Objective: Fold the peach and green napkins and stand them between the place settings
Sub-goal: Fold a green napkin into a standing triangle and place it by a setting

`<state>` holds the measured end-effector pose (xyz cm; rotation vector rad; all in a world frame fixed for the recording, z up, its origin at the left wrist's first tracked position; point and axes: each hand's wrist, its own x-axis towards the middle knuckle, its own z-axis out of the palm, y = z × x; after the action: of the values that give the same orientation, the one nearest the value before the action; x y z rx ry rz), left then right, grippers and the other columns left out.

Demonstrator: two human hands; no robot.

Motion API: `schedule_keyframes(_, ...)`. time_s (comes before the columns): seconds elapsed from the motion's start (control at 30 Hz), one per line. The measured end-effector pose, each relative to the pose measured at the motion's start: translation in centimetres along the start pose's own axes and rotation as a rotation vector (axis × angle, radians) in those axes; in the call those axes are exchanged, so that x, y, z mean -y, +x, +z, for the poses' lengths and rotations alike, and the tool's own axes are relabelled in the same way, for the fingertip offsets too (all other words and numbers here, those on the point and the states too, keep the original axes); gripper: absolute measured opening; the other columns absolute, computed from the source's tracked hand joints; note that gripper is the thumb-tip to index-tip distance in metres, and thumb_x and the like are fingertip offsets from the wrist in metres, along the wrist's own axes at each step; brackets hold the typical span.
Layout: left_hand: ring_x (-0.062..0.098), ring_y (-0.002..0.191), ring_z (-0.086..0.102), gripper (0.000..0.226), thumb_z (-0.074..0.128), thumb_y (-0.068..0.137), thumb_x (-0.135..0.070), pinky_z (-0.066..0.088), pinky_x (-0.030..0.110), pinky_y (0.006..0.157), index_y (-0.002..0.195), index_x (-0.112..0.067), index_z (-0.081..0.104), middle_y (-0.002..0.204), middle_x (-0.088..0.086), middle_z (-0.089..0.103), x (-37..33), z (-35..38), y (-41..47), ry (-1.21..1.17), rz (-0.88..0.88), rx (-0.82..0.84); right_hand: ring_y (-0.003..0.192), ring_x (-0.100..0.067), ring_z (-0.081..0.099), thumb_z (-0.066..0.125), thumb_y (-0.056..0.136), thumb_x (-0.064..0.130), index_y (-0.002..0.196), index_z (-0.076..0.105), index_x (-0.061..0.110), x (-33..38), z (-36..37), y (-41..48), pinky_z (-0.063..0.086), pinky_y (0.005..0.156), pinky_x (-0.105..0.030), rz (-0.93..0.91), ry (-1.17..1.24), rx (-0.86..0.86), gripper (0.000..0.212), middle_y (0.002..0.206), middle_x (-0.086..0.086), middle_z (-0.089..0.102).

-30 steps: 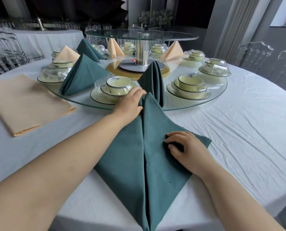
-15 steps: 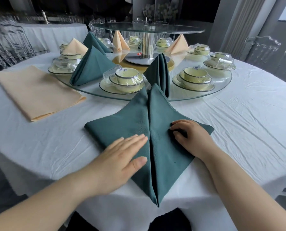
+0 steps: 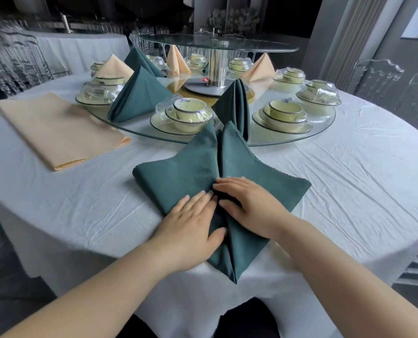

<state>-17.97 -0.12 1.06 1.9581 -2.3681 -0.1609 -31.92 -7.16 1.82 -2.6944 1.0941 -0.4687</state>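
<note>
The green napkin (image 3: 186, 172) lies flat on the bench (image 3: 349, 179) right in front of me. Its near point is at the bench's edge and its two far tips are at the rim of the glass turntable (image 3: 325, 128). Two flaps meet along a centre seam.

My left hand (image 3: 191, 223) rests flat on the left flap with straight fingers and the thumb by the seam. My right hand (image 3: 249, 203) lies flat across the seam beside it, its fingertips meeting the left's. Neither grips anything; they only press.

I judge the cloth light, soft and fairly thick. A weave like that takes a crease loosely, so the flaps may spring open once I ease off. It should cling to the wrinkled tablecloth rather than slide, though the tablecloth may drag with it. The napkin itself won't break.

I would keep one palm on the seam and pinch the outer side corners or the near point, where the layers are doubled. For standing it, I would hold the top of the spine fold, the way the standing green napkin (image 3: 234, 106) peaks between the two nearest bowl sets (image 3: 186, 113). Those sets and the glass look fragile, so I would set it down gently.

The peach napkin (image 3: 56, 128) lies flat, well apart on my left.
</note>
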Motion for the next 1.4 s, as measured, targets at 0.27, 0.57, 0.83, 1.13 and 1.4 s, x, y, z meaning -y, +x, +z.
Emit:
schedule_keyframes(0.27, 0.005, 0.141, -0.009, 0.060, 0.023, 0.097, -0.045, -0.006, 0.020, 0.111, 0.147, -0.020, 0.000, 0.155, -0.006, -0.008, 3.1, -1.0, 1.4, -0.131, -0.062, 0.054, 0.136, -0.016, 0.032, 0.041, 0.087, 0.036, 0.129, 0.051, 0.012, -0.4, 0.9, 0.0, 0.018, 0.112, -0.023, 0.024, 0.022, 0.041, 0.050, 0.143, -0.001, 0.041)
schedule_keyframes(0.57, 0.012, 0.143, 0.001, 0.057, 0.023, 0.098, -0.041, -0.003, 0.029, 0.114, 0.147, -0.014, 0.010, 0.156, 0.000, 0.005, 9.5, -2.3, 3.9, 0.051, -0.361, -0.070, 0.135, -0.016, 0.033, 0.041, 0.084, 0.035, 0.126, 0.054, 0.010, -0.5, 1.1, -0.1, 0.016, 0.109, -0.018, 0.023, 0.051, 0.025, 0.051, 0.141, -0.001, 0.043)
schedule_keyframes(0.83, 0.001, 0.139, -0.011, 0.083, 0.000, 0.075, -0.064, -0.022, 0.010, 0.098, 0.147, -0.022, -0.007, 0.154, -0.011, -0.009, 0.5, 0.5, -1.2, -0.052, 0.056, -0.098, 0.133, -0.017, 0.036, 0.042, 0.082, 0.034, 0.124, 0.055, 0.007, -0.4, 1.1, -0.1, 0.015, 0.106, -0.013, 0.004, 0.055, 0.005, 0.052, 0.139, -0.004, 0.045)
schedule_keyframes(1.13, 0.009, 0.122, 0.035, 0.075, 0.007, 0.089, -0.065, 0.016, 0.018, 0.104, 0.130, -0.010, 0.039, 0.130, 0.003, 0.054, 0.4, 1.9, -4.2, -0.130, 0.203, -0.235, 0.131, -0.022, 0.036, 0.058, 0.086, 0.028, 0.137, 0.034, 0.009, -0.2, 1.0, -0.6, 0.028, 0.101, -0.020, 0.061, 0.106, -0.123, 0.059, 0.147, -0.009, 0.026)
schedule_keyframes(1.4, 0.011, 0.119, 0.042, 0.053, 0.037, 0.082, -0.047, 0.020, 0.025, 0.106, 0.123, -0.013, 0.044, 0.124, 0.003, 0.060, -0.5, 4.0, -4.3, -0.007, 0.397, -0.487, 0.109, -0.024, 0.055, 0.045, 0.083, 0.023, 0.103, 0.062, 0.002, 0.4, -0.3, -3.0, 0.029, 0.085, -0.010, 0.169, 0.118, -0.417, 0.035, 0.118, -0.011, 0.057)
